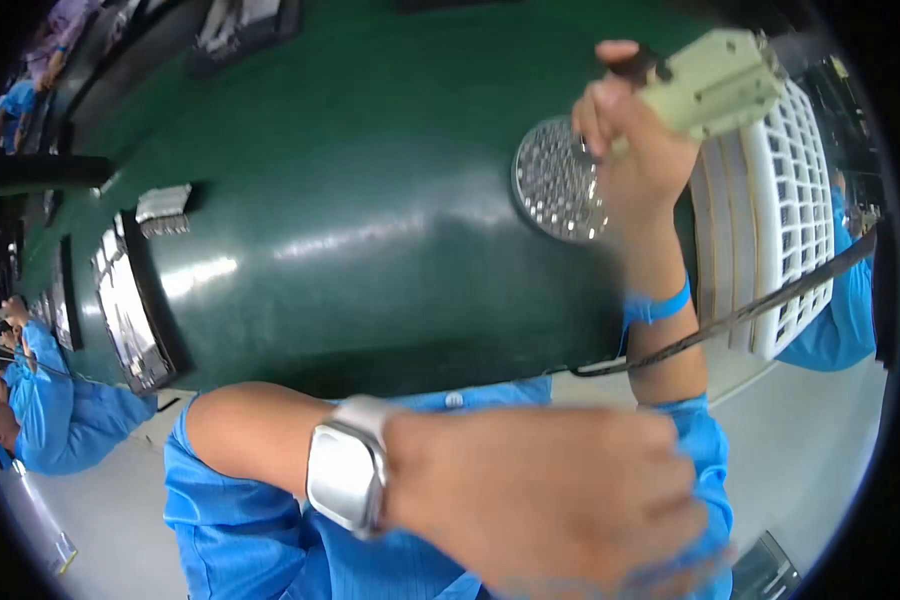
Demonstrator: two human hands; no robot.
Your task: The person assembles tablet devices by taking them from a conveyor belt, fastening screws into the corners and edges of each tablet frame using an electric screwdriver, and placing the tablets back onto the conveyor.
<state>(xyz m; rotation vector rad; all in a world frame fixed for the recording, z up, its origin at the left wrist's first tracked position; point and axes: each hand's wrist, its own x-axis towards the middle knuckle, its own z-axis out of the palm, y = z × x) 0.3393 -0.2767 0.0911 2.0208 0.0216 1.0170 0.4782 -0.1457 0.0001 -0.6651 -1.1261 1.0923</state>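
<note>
My right hand is raised over the far right of the green bench, its fingers curled around a dark part at the end of a pale green blocky tool. What kind of tool it is does not show clearly. Below and beside this hand lies a round dish of small shiny metal pieces, partly hidden by the wrist. A blue band circles my right wrist. My left hand, smeared by motion, crosses low in front of my body, back of the hand up, with a watch at its wrist. Its fingers are too blurred to read.
A white lattice crate stands at the right beside brown layered sheets. A dark cable crosses my right forearm. At the left lie a dark tray with bright pieces and a small ribbed metal part. Co-workers in blue sit at both sides.
</note>
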